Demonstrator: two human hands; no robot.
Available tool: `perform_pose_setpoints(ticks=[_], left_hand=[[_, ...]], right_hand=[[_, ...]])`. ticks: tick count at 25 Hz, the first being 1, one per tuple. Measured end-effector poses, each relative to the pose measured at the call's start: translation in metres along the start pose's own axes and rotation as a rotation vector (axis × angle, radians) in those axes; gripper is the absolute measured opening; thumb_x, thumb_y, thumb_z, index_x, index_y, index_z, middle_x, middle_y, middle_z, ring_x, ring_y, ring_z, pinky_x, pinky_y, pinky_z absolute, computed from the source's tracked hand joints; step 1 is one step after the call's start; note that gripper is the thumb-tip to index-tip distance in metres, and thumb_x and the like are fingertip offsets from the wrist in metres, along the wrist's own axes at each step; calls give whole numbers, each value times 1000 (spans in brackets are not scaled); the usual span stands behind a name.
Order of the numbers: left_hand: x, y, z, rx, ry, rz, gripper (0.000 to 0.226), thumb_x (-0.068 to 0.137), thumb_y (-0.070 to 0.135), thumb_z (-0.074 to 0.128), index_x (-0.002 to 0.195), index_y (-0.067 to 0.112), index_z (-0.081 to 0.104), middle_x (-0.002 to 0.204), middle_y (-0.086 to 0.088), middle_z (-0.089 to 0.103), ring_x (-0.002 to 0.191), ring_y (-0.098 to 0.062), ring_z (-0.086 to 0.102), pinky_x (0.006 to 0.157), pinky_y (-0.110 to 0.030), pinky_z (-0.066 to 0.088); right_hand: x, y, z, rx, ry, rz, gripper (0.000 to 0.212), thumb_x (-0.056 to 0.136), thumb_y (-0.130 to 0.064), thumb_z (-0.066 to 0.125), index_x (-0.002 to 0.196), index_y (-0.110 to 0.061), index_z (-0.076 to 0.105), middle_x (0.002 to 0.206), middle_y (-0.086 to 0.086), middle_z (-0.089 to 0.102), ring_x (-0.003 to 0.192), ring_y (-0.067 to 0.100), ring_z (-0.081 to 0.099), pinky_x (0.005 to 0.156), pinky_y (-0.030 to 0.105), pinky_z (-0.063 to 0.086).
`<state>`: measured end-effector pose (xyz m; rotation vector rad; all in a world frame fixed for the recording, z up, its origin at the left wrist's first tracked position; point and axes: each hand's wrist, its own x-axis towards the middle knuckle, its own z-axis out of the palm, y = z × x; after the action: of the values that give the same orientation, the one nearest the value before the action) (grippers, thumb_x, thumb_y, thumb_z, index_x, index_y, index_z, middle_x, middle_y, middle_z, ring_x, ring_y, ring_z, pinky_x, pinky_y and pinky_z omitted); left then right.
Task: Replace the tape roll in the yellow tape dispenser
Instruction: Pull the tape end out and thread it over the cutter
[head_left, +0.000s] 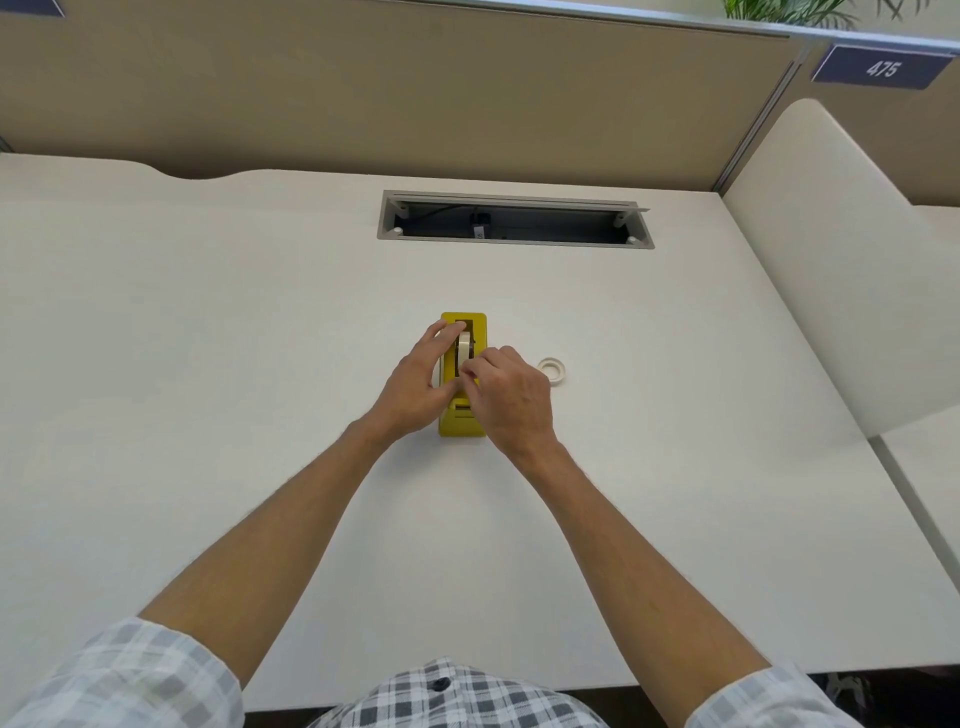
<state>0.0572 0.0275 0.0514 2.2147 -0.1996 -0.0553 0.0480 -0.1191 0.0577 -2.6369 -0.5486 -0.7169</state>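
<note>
The yellow tape dispenser (478, 328) stands lengthwise in the middle of the white desk (208, 338). A cream tape roll (463, 347) sits upright in its slot. My left hand (415, 382) grips the dispenser's left side, with fingers reaching up to the roll. My right hand (511, 397) covers the dispenser's near right part, its fingertips pinched at the roll's near edge. What the fingertips hold is too small to tell. A second tape roll (552, 370) lies flat on the desk just right of my right hand.
A rectangular open cable tray (514, 221) is set into the desk behind the dispenser. Beige partition panels (415, 93) close the far side, and a curved white divider (831, 249) rises at the right. The desk's front edge runs near my shirt.
</note>
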Motion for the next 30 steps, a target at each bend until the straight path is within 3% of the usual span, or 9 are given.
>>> perform_pose_setpoints(ticks=[13, 20, 25, 30], left_hand=[[-3, 4, -2, 6, -21, 1, 65, 94, 21, 61, 152, 25, 30, 162, 3, 22, 145, -17, 30, 108, -21, 22], [-2, 4, -3, 17, -44, -14, 67, 95, 25, 61, 153, 25, 27, 164, 2, 18, 147, -21, 28, 114, -32, 25], [-2, 2, -4, 14, -45, -4, 68, 94, 24, 61, 153, 25, 27, 163, 4, 19, 147, -19, 29, 109, -24, 23], [-2, -8, -1, 37, -31, 24, 70, 95, 29, 60, 154, 24, 24, 164, 4, 17, 151, -12, 15, 121, -36, 21]], right_hand=[[-7, -1, -5, -1, 16, -6, 8, 80, -14, 77, 73, -13, 74, 70, 0, 69, 64, 18, 61, 46, 28, 44], [-11, -3, -10, 4, 14, -21, 5, 81, -14, 78, 77, -12, 75, 73, 1, 71, 64, 19, 62, 48, 26, 43], [-13, -5, -13, 9, 13, -33, 4, 81, -14, 79, 79, -12, 76, 73, 2, 71, 64, 19, 62, 48, 25, 42], [-15, -5, -15, 1, 30, -30, 6, 79, -13, 80, 76, -12, 75, 71, 1, 70, 62, 19, 61, 47, 24, 41]])
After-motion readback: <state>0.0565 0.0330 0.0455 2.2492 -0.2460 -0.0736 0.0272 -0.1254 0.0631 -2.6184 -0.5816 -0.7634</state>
